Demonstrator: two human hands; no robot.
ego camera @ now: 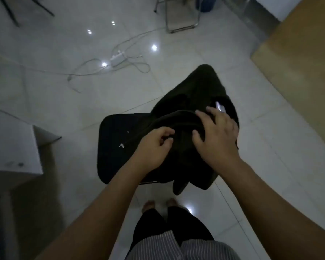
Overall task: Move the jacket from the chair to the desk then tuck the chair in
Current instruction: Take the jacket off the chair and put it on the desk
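Observation:
A dark jacket [199, 91] lies heaped over the right part of a black chair [116, 139], one sleeve or hood hanging past the chair toward the floor. My left hand [154, 147] is curled into the fabric near the jacket's collar. My right hand [214, 134] lies spread on top of the jacket, fingers pressing into the cloth. A small shiny strip of chair frame shows just beyond my right fingertips. The wooden desk [296, 72] runs along the right side of the view.
A white power strip [117, 58] with loose cables sprawls on the tiled floor beyond the chair. A metal-legged chair frame [180, 21] stands at the back. A white cabinet [13, 147] is at the left. My bare feet are just below the chair.

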